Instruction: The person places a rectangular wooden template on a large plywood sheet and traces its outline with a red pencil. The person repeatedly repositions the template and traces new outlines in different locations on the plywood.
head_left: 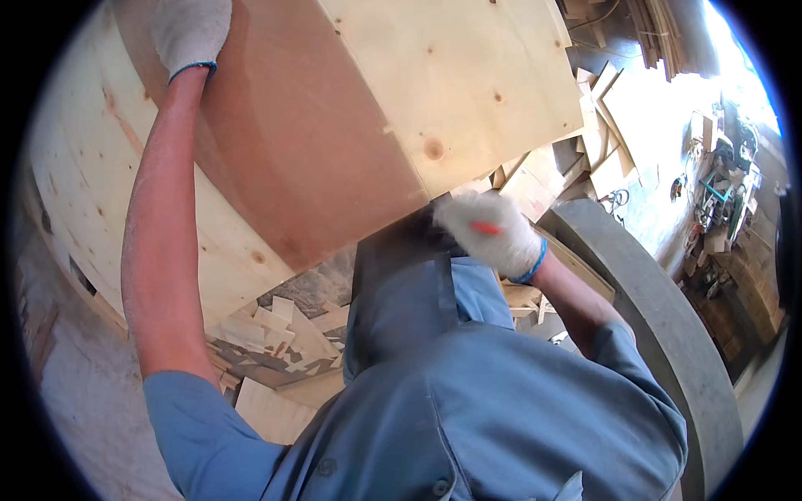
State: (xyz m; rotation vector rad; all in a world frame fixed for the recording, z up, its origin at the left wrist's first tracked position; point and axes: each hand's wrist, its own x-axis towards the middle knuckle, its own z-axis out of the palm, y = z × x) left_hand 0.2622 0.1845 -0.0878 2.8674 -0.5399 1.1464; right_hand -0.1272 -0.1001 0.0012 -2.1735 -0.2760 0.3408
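Observation:
My left hand [194,33], in a pale knit glove with a blue cuff, reaches to the top of the view and rests over a reddish-brown sheet [309,142]. Its fingers are cut off by the picture's edge. The sheet lies between knotty pale plywood boards, one on the right [459,83] and one on the left [75,175]. Near the close corner of the right board, my right hand [493,234] is gloved too and looks closed, blurred by motion. A short orange-red patch shows at it; whether that is a held object or a mark on the glove is unclear.
Wood offcuts [292,334] lie on the floor below the boards, with more pieces [601,134] past their right edge. A curved grey slab-like surface [660,309] runs along my right side. Tools and scraps [727,192] are heaped at the far right.

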